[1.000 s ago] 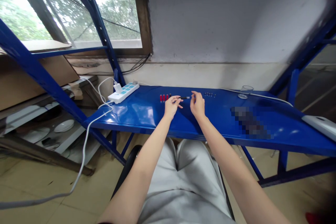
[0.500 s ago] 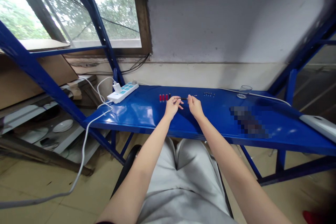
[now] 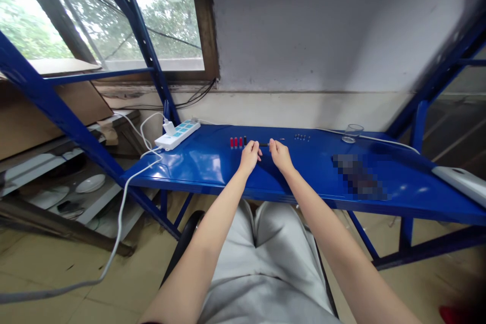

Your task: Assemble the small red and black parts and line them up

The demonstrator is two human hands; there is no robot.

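Two bare hands rest palms down on the blue steel desk [image 3: 197,167], our left hand [image 3: 249,159] and our right hand [image 3: 281,157] close together. Between them lies a slim black rod [image 3: 265,145], thin as a pen, running sideways across the desk. Its right end meets our right fingers [image 3: 272,145], and our left fingers [image 3: 258,157] curl just beside its other end. Both sets of fingers are nearly closed, though we cannot tell whether they grip it.

Just past the left hand, three small red cylinders [image 3: 235,142] stand in a row with a dark one [image 3: 245,139] beside them. To the right, tiny dark pins [image 3: 302,137] cluster near the back edge. Farther right we see a pixelated patch [image 3: 359,177] and a clear glass tumbler [image 3: 354,131]. At the left end sits a white power strip [image 3: 176,134]. Behind everything rises a whitewashed wall [image 3: 296,35].
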